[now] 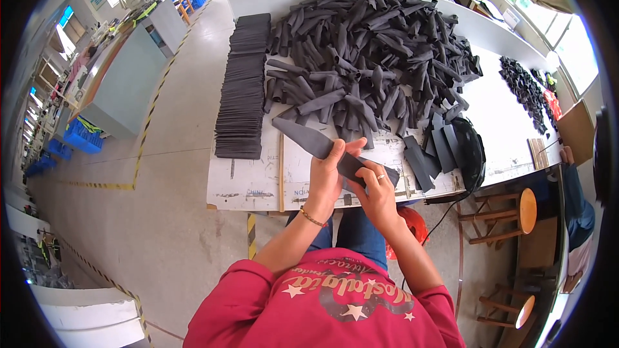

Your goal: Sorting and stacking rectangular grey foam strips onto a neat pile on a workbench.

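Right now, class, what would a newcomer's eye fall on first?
A huge black heap covers much of the white table, with a neat stack to its left. At the near edge, both hands hold a long dark piece, and a red shirt fills the bottom centre.

This is a workshop, like a small factory. Beyond the left hand (325, 177) and right hand (379, 196), a huge heap (374, 45) of matching dark pieces covers much of a big white table (248, 183). Far to their left are a long bench (129, 67), blue crates (84, 136) and striped floor tape (109, 185); stools (527, 211) stand to their right.
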Available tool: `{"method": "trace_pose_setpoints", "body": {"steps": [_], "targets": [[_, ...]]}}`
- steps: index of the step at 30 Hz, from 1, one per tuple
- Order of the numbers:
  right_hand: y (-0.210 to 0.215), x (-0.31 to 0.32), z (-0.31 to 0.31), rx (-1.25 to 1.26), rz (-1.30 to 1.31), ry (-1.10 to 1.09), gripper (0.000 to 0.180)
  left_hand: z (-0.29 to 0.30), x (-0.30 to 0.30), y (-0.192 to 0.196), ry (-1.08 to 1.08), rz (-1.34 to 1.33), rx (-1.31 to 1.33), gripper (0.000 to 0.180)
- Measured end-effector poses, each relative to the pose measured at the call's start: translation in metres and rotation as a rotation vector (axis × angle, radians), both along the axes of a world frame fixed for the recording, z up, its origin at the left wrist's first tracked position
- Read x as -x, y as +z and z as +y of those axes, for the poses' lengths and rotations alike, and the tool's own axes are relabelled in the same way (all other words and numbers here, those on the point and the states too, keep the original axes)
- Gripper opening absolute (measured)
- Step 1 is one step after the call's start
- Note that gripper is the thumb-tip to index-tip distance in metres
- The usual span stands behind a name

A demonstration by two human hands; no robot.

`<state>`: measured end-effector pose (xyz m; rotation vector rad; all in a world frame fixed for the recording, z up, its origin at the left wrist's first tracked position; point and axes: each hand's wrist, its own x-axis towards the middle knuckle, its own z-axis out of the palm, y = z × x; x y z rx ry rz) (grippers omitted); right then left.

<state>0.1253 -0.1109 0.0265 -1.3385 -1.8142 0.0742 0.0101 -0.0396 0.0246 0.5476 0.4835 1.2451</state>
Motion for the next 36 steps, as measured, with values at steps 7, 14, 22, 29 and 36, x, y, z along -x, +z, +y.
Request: {"method": "trace_pose_setpoints", "body": {"steps": [7,14,22,29,36], "targets": [[0.011,0.009,0.005,-0.002,0.032,0.026,0.034,-0.007,0.0,-0.002,-0.035,-0.002,0.014,0.023],[0.012,-0.005,-0.006,0.089,-0.026,0.019,0.032,-0.002,0.004,-0.001,-0.065,-0.027,0.065,0.026],[0.01,-0.021,0.001,-0.001,0.011,0.089,0.022,0.017,0.01,0.019,0.124,-0.097,0.013,0.036],[0.006,-0.016,0.016,-0.028,0.059,0.129,0.019,0.004,-0.004,0.007,0.099,-0.129,0.063,0.032],[0.0,-0.014,0.021,-0.025,0.059,0.133,0.017,0.0,-0.006,0.002,0.12,-0.118,0.102,0.034]]}}
